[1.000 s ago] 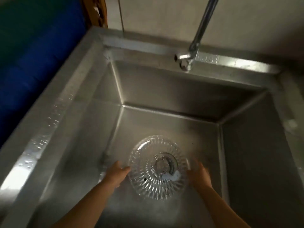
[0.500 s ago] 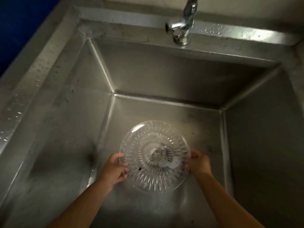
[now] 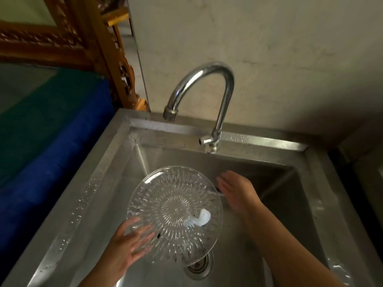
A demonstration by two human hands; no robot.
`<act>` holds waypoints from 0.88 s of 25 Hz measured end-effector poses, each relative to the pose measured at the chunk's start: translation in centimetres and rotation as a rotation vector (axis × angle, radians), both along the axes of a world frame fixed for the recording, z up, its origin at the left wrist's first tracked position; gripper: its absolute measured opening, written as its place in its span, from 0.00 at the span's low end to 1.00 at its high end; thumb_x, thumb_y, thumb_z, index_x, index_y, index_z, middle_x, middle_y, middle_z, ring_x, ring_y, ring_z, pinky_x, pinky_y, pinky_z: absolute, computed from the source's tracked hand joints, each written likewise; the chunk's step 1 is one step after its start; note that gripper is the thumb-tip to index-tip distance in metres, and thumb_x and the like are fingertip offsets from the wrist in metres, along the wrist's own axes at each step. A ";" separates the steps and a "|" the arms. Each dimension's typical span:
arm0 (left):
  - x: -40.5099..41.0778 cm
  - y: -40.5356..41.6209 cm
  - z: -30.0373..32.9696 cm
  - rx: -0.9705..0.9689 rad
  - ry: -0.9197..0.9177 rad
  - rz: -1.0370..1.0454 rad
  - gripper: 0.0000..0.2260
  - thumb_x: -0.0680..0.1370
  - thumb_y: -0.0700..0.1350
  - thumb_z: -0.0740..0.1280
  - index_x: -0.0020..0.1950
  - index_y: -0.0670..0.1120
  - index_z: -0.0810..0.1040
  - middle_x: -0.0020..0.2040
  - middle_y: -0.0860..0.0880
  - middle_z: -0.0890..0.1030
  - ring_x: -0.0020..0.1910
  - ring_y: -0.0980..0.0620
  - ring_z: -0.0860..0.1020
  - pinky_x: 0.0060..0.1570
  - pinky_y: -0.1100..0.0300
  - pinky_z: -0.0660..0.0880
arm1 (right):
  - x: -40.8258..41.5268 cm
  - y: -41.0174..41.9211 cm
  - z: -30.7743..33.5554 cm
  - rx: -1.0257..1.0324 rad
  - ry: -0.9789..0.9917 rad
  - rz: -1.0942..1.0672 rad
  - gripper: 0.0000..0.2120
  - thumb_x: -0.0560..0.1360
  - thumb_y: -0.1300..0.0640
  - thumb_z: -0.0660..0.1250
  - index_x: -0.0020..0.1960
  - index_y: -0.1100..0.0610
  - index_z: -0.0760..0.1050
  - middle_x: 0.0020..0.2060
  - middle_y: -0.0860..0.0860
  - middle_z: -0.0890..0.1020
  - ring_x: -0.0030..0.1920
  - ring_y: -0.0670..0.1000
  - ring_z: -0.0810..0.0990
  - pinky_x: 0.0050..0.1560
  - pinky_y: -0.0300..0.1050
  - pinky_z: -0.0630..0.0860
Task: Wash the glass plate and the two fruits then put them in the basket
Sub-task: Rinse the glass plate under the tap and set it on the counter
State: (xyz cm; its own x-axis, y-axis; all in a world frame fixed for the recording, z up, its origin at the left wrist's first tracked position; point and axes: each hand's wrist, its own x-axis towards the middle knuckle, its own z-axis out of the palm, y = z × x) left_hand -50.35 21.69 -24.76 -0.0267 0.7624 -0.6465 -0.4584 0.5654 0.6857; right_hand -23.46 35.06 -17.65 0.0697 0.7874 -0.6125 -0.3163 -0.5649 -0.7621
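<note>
Presently catalogued, one sink scene from the head view.

Glass plate [image 3: 175, 212]: clear, cut with a radial pattern, held tilted above the basin of the steel sink [image 3: 99, 183]. A white smear [image 3: 202, 218] sits on it, right of centre.

Left hand [image 3: 128, 249]: under the plate's near-left rim, fingers [image 3: 143, 237] spread wide and seen through the glass, propping the plate from below; no closed grip shows.

Right hand [image 3: 236, 189]: just beside the plate's far-right rim, palm flat, fingers [image 3: 222, 183] extended and loosely together, holding nothing; whether they touch the rim cannot be told.

Drain [image 3: 200, 266]: on the basin floor, below the plate's near edge, right of the left fingers.

Faucet [image 3: 207, 96]: chrome gooseneck beyond the right fingers, spout over the back rim; no water visible.

Blue cloth [image 3: 51, 141]: left of the sink, well apart from both hands.
</note>
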 end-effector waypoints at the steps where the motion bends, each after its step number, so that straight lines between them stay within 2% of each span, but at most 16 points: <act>1: -0.1 0.1 0.8 0.012 -0.001 0.006 0.19 0.74 0.33 0.61 0.64 0.45 0.69 0.59 0.39 0.78 0.55 0.40 0.78 0.51 0.47 0.74 | -1.3 1.2 1.8 -0.017 0.189 -0.035 0.20 0.77 0.65 0.56 0.69 0.69 0.62 0.67 0.64 0.70 0.66 0.58 0.72 0.67 0.49 0.68; 3: -0.1 0.6 2.3 0.040 0.008 0.011 0.19 0.74 0.33 0.61 0.64 0.43 0.68 0.58 0.40 0.78 0.55 0.39 0.78 0.51 0.48 0.74 | -3.3 3.3 4.2 -0.036 0.400 -0.049 0.22 0.79 0.63 0.53 0.72 0.68 0.57 0.70 0.63 0.66 0.70 0.59 0.66 0.71 0.48 0.63; 6: 0.0 1.1 3.7 0.074 0.029 0.023 0.16 0.76 0.33 0.59 0.62 0.44 0.69 0.57 0.42 0.79 0.55 0.40 0.79 0.49 0.49 0.75 | -4.5 5.1 6.1 -0.118 0.500 -0.114 0.22 0.79 0.63 0.52 0.72 0.68 0.57 0.67 0.61 0.68 0.66 0.56 0.69 0.70 0.44 0.63; 9: 0.0 1.4 4.1 0.067 0.041 0.030 0.15 0.76 0.33 0.59 0.61 0.45 0.69 0.56 0.42 0.79 0.54 0.41 0.79 0.49 0.49 0.76 | -5.1 7.1 8.3 -0.151 0.362 -0.082 0.15 0.78 0.66 0.50 0.61 0.65 0.68 0.72 0.59 0.65 0.72 0.54 0.65 0.72 0.46 0.63; 12: 0.0 1.2 3.9 0.052 0.040 0.028 0.15 0.76 0.32 0.60 0.60 0.45 0.70 0.56 0.42 0.80 0.53 0.43 0.80 0.46 0.50 0.77 | -5.0 8.5 9.4 -0.092 0.324 -0.053 0.17 0.78 0.66 0.50 0.66 0.69 0.64 0.68 0.65 0.68 0.68 0.61 0.69 0.67 0.51 0.68; 13: 0.1 1.0 3.7 0.040 0.030 0.025 0.15 0.76 0.32 0.59 0.59 0.45 0.70 0.56 0.42 0.80 0.52 0.43 0.80 0.45 0.51 0.77 | -4.5 7.9 8.9 -0.054 0.269 -0.013 0.16 0.78 0.65 0.51 0.64 0.68 0.66 0.64 0.64 0.72 0.64 0.60 0.73 0.67 0.52 0.68; 15: 0.3 0.5 3.5 0.013 -0.001 0.022 0.15 0.76 0.31 0.58 0.58 0.45 0.71 0.56 0.41 0.80 0.52 0.43 0.81 0.43 0.51 0.78 | -3.2 5.5 6.0 -0.040 -0.123 0.206 0.13 0.78 0.62 0.54 0.58 0.65 0.73 0.47 0.56 0.78 0.53 0.58 0.78 0.69 0.54 0.68; 16: 0.5 0.3 3.4 0.004 -0.018 0.023 0.14 0.76 0.31 0.58 0.58 0.45 0.71 0.57 0.41 0.80 0.51 0.43 0.81 0.42 0.52 0.78 | -2.4 3.8 4.2 -0.046 -0.327 0.346 0.13 0.77 0.61 0.57 0.59 0.65 0.73 0.44 0.55 0.78 0.51 0.60 0.77 0.67 0.56 0.70; 17: 0.5 0.2 3.4 -0.005 -0.032 0.025 0.15 0.76 0.30 0.57 0.57 0.45 0.72 0.56 0.41 0.80 0.50 0.44 0.82 0.41 0.52 0.78 | -1.8 2.2 2.7 -0.060 -0.416 0.432 0.14 0.77 0.62 0.58 0.60 0.65 0.73 0.46 0.58 0.79 0.51 0.61 0.78 0.61 0.58 0.74; 19: 0.6 0.5 3.8 0.007 -0.020 0.020 0.15 0.76 0.30 0.57 0.58 0.45 0.72 0.57 0.41 0.80 0.49 0.45 0.82 0.42 0.51 0.79 | -1.1 -0.3 0.8 -0.064 -0.342 0.468 0.10 0.77 0.65 0.59 0.56 0.62 0.75 0.53 0.66 0.79 0.49 0.63 0.80 0.46 0.56 0.80; 21: 0.4 1.3 5.1 0.064 0.085 -0.001 0.15 0.76 0.32 0.59 0.59 0.46 0.72 0.57 0.41 0.80 0.49 0.45 0.82 0.42 0.51 0.79 | -0.6 -1.2 -0.1 -0.012 -0.281 0.384 0.09 0.76 0.67 0.60 0.47 0.56 0.76 0.47 0.64 0.81 0.40 0.59 0.82 0.37 0.48 0.80; 22: 0.2 1.9 6.3 0.117 0.157 -0.002 0.14 0.75 0.36 0.63 0.60 0.46 0.71 0.57 0.41 0.80 0.48 0.46 0.82 0.43 0.51 0.80 | -0.6 -1.3 -0.5 0.014 -0.272 0.344 0.11 0.75 0.68 0.60 0.44 0.54 0.76 0.44 0.60 0.82 0.36 0.55 0.82 0.34 0.45 0.80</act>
